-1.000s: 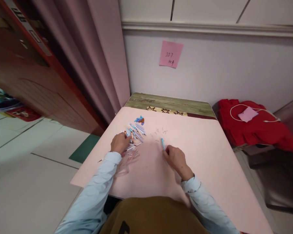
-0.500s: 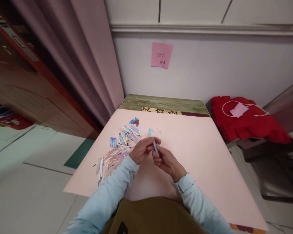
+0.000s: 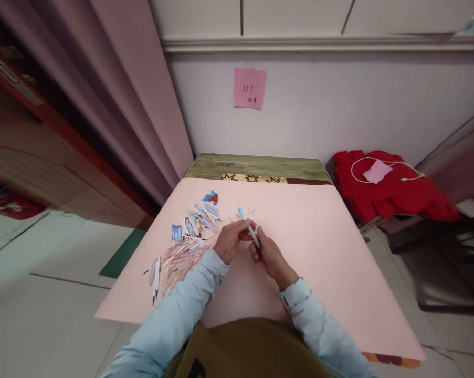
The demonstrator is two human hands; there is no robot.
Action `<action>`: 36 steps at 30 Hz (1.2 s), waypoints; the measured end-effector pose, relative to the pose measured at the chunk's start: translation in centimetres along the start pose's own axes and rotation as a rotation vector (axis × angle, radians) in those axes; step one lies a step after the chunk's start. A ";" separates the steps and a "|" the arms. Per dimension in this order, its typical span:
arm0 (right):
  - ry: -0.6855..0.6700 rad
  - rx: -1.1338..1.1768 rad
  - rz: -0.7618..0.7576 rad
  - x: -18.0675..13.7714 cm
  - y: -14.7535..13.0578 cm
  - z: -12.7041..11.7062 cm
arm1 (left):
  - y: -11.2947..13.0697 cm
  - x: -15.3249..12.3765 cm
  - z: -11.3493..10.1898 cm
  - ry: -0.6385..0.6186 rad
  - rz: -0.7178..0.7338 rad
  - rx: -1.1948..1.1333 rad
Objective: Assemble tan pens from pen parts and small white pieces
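Note:
Both of my hands meet over the middle of the pink table (image 3: 319,252). My right hand (image 3: 269,255) grips a light-blue pen (image 3: 248,226) that points up and away from me. My left hand (image 3: 230,239) is closed, with its fingertips pinched on the same pen near its middle. To the left lies a heap of pen parts (image 3: 195,223): blue caps, barrels and thin refills. Nearer the table's left edge lies a row of clear and pink pen barrels (image 3: 174,260).
A few tiny clear parts (image 3: 251,212) lie just beyond the pen tip. A pink note (image 3: 249,87) hangs on the wall. A red cloth (image 3: 390,191) with a white cable lies on a seat to the right. A curtain and a wooden door stand to the left.
My left hand left the heap of parts and came over to the pen. My right hand lifted the pen off the table, and both hands now hold it together.

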State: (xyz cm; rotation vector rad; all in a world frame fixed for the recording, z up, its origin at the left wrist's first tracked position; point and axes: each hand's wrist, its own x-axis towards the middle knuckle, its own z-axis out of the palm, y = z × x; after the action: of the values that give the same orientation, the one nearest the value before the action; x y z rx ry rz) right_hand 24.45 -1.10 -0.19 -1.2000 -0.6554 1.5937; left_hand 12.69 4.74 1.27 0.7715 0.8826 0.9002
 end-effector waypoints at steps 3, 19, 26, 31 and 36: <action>-0.010 0.082 0.100 0.6 0.4 -0.8 | -0.5 0.4 0.1 0.039 -0.024 0.005; 0.058 0.041 0.080 0.9 0.8 -1.7 | -1.6 0.9 0.2 0.150 -0.051 -0.017; 0.410 -0.617 -0.353 0.4 1.2 -3.1 | -1.2 2.2 -0.9 0.334 0.019 -0.130; 0.428 -0.787 -0.333 0.2 1.1 -3.9 | -1.3 3.4 -1.7 0.309 0.058 0.022; 0.446 -1.001 -0.412 -0.2 0.3 -4.2 | -2.2 4.2 -2.3 0.261 0.187 0.291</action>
State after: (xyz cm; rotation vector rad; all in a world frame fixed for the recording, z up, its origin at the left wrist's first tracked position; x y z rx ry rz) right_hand 28.21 -1.96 -1.84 -1.8876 -1.3581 0.5651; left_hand 12.80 7.99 -2.87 1.0149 1.2040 1.0667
